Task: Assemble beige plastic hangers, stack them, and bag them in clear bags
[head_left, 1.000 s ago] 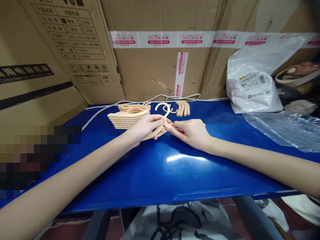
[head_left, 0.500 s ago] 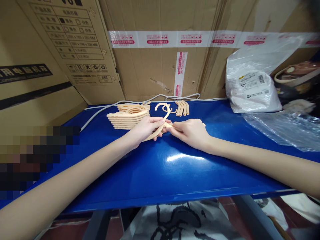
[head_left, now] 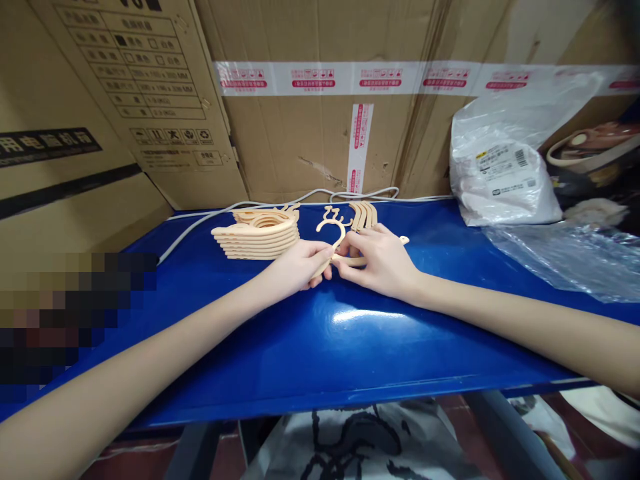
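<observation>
We see the left hand [head_left: 300, 267] and the right hand [head_left: 383, 263] meeting over the glossy blue worktop [head_left: 320, 347], both closed on one peach plastic clothes hanger [head_left: 340, 230]. The left hand's fingers [head_left: 320, 252] curl around the hanger just below its curved hook, which rises just beyond the thumbs of the two hands. The right hand lies over one arm of the hanger with its fingers pressed down on it and its thumb close to the left thumb; the tip of that arm pokes out past the far side of the right hand. The hanger lies low, at or just above the worktop, and we cannot tell whether it touches the surface. Just beyond the left hand, a little to its outer side, sits a neat stack of flat peach hangers [head_left: 257, 237] on the worktop. Just beyond the right hand's fingertips lies a short row of curved peach plastic strips [head_left: 364, 213], side by side. Farther back a thin white cable [head_left: 300, 198] runs along the foot of the taped brown cardboard boxes [head_left: 310, 133] that wall the worktop in. Well off to the right hand's outer side we see a white plastic bag with a printed label [head_left: 500, 180], and nearer than it a crumpled clear plastic sheet [head_left: 565, 260].
</observation>
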A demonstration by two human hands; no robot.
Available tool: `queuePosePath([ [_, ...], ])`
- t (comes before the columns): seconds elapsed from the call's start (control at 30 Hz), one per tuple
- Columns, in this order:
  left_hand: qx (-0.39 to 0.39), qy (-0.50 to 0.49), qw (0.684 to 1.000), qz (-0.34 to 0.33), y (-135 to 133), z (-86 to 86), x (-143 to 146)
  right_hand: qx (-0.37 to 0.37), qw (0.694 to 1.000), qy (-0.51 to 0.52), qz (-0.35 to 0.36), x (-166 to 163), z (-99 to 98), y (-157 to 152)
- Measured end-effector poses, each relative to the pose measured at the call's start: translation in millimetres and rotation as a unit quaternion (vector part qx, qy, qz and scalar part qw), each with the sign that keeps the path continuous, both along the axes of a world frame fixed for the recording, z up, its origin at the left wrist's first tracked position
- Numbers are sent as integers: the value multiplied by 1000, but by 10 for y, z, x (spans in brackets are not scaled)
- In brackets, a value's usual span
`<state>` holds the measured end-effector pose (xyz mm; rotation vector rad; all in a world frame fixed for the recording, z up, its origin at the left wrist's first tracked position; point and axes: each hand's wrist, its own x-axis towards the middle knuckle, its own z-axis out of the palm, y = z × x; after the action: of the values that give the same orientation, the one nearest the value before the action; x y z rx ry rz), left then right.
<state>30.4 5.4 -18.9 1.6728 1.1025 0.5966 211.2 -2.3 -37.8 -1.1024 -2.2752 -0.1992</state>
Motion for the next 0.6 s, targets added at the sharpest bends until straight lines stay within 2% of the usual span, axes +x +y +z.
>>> queuePosePath([
  [0.23, -20, -30, 999, 11, -44, 9, 35, 89, 994, 39, 39, 31, 4, 10],
  [0.33, -18, -42, 999, -3, -24, 12, 6, 115, 992, 43, 21, 48, 6, 11],
  [0.47, -3, -36, 999, -13, 6, -3, -32, 83, 994, 65, 1, 56, 13, 32],
  [0.6, 5, -31, 999, -16, 17, 6, -34, -9, 992, 113, 47, 55, -2, 71],
])
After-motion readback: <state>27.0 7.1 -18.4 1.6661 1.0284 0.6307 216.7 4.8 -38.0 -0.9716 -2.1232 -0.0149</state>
